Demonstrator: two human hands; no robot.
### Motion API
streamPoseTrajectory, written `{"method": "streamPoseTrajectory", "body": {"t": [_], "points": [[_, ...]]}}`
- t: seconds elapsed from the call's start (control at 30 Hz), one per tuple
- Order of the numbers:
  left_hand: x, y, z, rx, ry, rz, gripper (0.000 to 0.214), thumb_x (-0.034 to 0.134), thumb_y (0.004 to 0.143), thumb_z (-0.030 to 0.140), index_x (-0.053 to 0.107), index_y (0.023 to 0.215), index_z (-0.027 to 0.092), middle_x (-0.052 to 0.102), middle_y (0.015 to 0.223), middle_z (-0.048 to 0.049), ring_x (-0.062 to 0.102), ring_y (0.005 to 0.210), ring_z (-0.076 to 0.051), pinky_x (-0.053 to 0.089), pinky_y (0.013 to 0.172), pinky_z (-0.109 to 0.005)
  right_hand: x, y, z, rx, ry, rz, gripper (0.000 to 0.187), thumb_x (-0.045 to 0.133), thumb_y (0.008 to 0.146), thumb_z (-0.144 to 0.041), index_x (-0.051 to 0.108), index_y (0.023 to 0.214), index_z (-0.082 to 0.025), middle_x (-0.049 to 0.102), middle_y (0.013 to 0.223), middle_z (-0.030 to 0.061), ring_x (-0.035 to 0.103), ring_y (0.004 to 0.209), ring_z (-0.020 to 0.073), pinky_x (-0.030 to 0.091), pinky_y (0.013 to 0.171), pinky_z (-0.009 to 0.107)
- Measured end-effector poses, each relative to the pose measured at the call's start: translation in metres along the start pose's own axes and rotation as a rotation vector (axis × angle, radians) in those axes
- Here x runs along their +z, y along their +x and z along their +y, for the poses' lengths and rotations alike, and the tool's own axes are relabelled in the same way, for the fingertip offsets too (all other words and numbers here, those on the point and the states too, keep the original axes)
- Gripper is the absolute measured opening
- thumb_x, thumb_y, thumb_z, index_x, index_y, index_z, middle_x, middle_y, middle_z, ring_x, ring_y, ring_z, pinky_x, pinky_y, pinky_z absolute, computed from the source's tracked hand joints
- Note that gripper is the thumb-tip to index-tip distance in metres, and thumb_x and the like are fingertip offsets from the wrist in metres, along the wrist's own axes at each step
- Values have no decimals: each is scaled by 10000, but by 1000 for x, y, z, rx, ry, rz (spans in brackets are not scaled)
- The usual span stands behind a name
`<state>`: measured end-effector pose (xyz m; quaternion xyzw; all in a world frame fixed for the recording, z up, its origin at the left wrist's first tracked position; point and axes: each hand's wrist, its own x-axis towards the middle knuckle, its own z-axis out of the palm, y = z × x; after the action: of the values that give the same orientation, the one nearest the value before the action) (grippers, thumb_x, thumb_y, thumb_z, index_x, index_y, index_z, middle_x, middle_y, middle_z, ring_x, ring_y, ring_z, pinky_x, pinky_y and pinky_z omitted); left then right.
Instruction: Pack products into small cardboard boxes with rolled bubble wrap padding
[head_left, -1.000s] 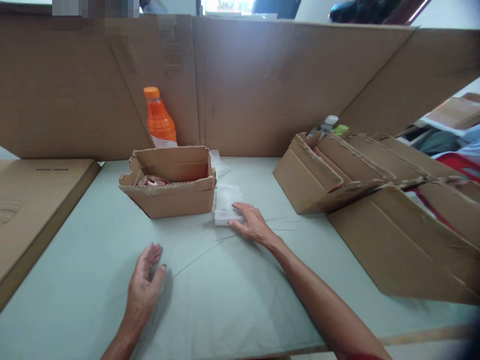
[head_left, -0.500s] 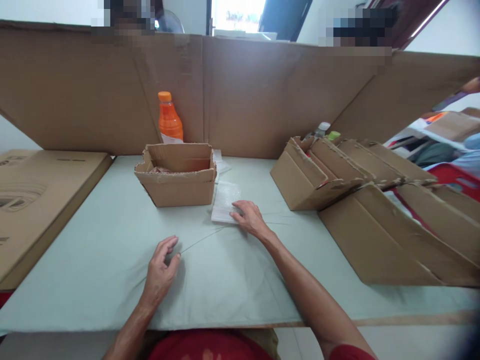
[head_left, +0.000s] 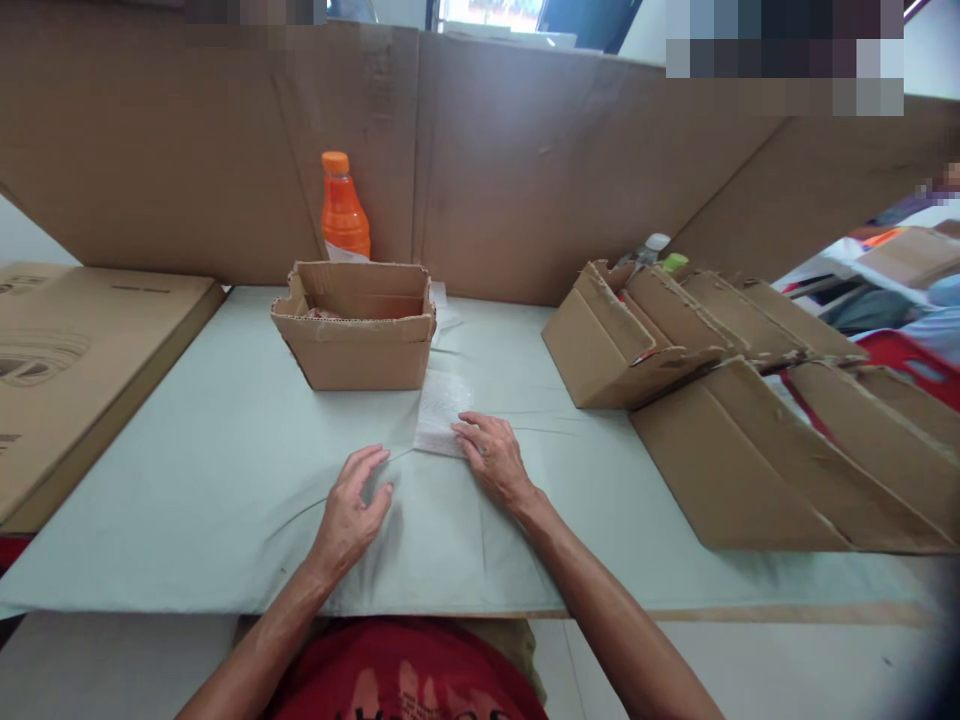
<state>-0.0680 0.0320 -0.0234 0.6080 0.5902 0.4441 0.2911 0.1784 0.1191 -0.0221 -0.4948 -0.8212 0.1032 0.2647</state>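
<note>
A flat, clear-white piece of bubble wrap [head_left: 441, 405] lies on the pale green cloth in front of the small cardboard box [head_left: 356, 350]. Whether it is a bag or a sheet is hard to tell. My right hand [head_left: 491, 455] reaches over its right edge, fingertips and thumb close together on the plastic. My left hand [head_left: 352, 510] hovers low over the cloth to the left, fingers and thumb apart, nothing between them. A thin dark line, like a crease in the cloth, runs from near this hand toward the wrap.
An orange bottle [head_left: 345, 215] stands behind the small box. Several open cardboard boxes [head_left: 750, 460] line the right side, with bottle tops behind them. A large flat carton [head_left: 97, 350] lies at left. A tall cardboard panel [head_left: 540, 170] borders the back. Beyond it are people, blurred out.
The bubble wrap has come a little nearer to me with my right hand on it. My left hand has moved right, closer to the wrap. The view has tipped down slightly.
</note>
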Motion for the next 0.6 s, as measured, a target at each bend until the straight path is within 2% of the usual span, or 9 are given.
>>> {"method": "streamPoseTrajectory", "body": {"t": [0.13, 0.23, 0.27, 0.33, 0.43, 0.6], "points": [[13, 3, 8, 44, 26, -79, 409, 551, 850, 213, 650, 1247, 212, 616, 1333, -138, 616, 1203, -277, 575, 655, -284, -2, -4, -7, -15, -18, 59, 249, 540, 976, -207, 740, 1120, -245, 708, 1277, 112, 670, 1132, 259, 497, 938, 452], [13, 3, 10, 117, 53, -62, 501, 563, 845, 204, 571, 1346, 202, 599, 1354, -147, 589, 1245, -282, 571, 916, -407, -11, -7, -18, -56, 25, 97, 243, 526, 996, -240, 739, 1113, -255, 727, 1245, 103, 680, 1121, 256, 501, 939, 453], [12, 3, 10, 138, 64, -56, 547, 579, 844, 212, 530, 1389, 194, 587, 1372, -154, 570, 1273, -288, 529, 1006, -452, -14, -10, -22, -82, 62, 85, 242, 523, 1000, -250, 739, 1109, -257, 746, 1201, 97, 691, 1101, 251, 509, 929, 446], [9, 0, 11, 158, 81, -70, 639, 613, 842, 236, 450, 1458, 182, 554, 1422, -167, 534, 1320, -299, 464, 1091, -496, -19, -19, -30, -137, 154, 31, 241, 522, 1004, -256, 738, 1111, -256, 776, 1109, 82, 717, 1043, 237, 530, 899, 423], [6, -9, 13, 161, 73, -155, 682, 618, 848, 230, 404, 1493, 188, 557, 1436, -162, 528, 1333, -288, 445, 1110, -484, -22, -40, -40, -171, 269, -40, 239, 529, 999, -244, 739, 1113, -251, 792, 1047, 66, 739, 976, 223, 554, 855, 393], [7, -35, 14, 118, 42, -296, 547, 536, 879, 196, 504, 1425, 200, 731, 1123, -88, 663, 1064, -224, 511, 992, -423, -17, -80, -53, -16, 414, -97, 240, 538, 993, -251, 752, 1100, -249, 799, 1008, 51, 749, 903, 203, 577, 830, 351]]}}
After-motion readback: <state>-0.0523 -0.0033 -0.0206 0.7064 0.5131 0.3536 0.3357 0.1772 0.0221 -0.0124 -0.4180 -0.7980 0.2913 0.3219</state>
